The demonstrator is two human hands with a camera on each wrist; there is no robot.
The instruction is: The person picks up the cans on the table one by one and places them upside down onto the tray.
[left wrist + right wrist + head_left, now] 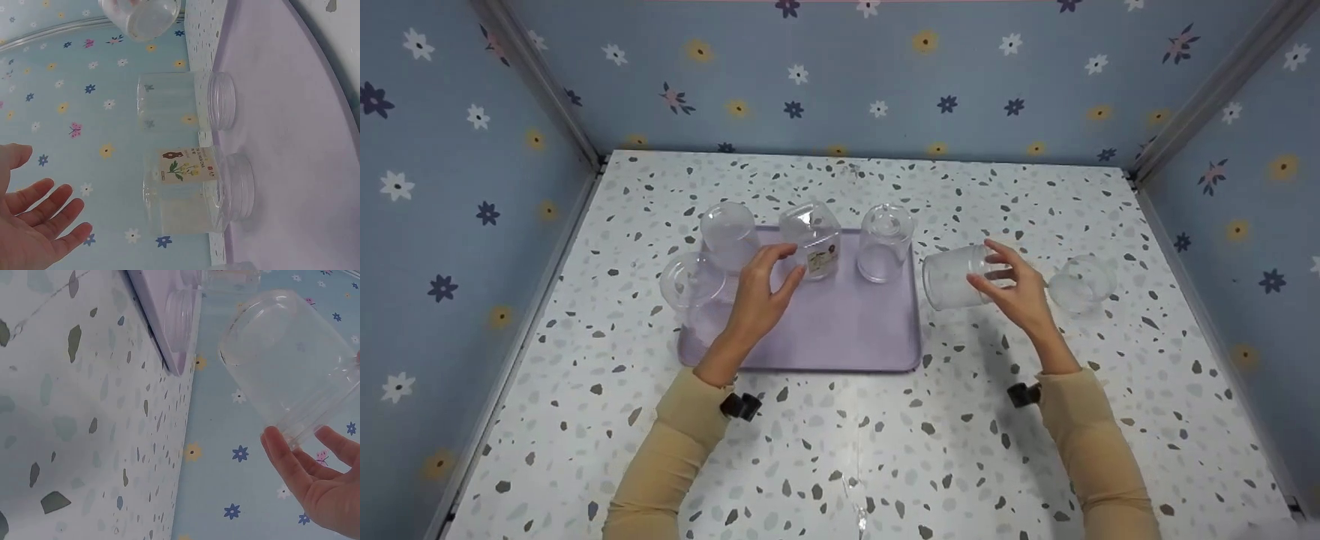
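My right hand (1020,296) grips a clear plastic jar (949,279) near its mouth, fingers and thumb on opposite sides. This jar is tilted on its side in the air, just right of the lilac tray (840,330). Over the tray's left half, my left hand (761,296) hovers with relaxed, spread fingers and holds nothing. Nearest to it is a clear jar with a flower-printed label (188,171), standing mouth down on the tray. Another clear jar (886,244) stands mouth down at the tray's back right corner.
Two more clear jars, one at the back left (729,232) and one at the left edge (690,281), stand about the tray. Right of my right hand, a clear jar (1081,285) is on the speckled table (855,435). Flower-patterned walls (877,75) enclose the table's back and sides.
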